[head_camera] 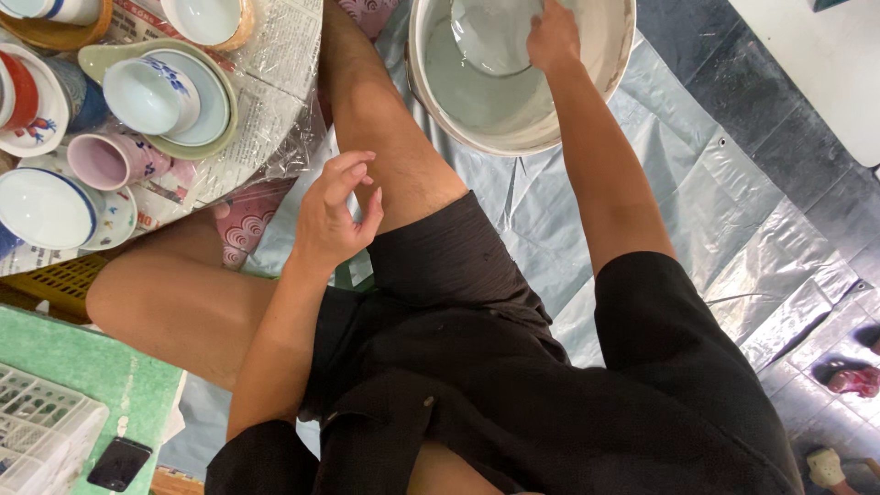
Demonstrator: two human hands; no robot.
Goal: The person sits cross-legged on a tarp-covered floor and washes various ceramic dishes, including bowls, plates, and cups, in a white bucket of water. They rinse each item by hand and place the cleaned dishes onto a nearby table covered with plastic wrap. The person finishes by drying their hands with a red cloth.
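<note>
Right hand (553, 37) grips a pale bowl (490, 37) dipped in the glaze bucket (605, 69), left hand (335, 211) empty, fingers loosely curled; dipping step, next needs a steady lift and drain.

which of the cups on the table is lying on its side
The pink cup, its mouth facing sideways beside the pale blue cup standing upright in its saucer.

A pale bowl (490, 37) sits tilted, half sunk in the white bucket's (614, 55) grey liquid.
</note>
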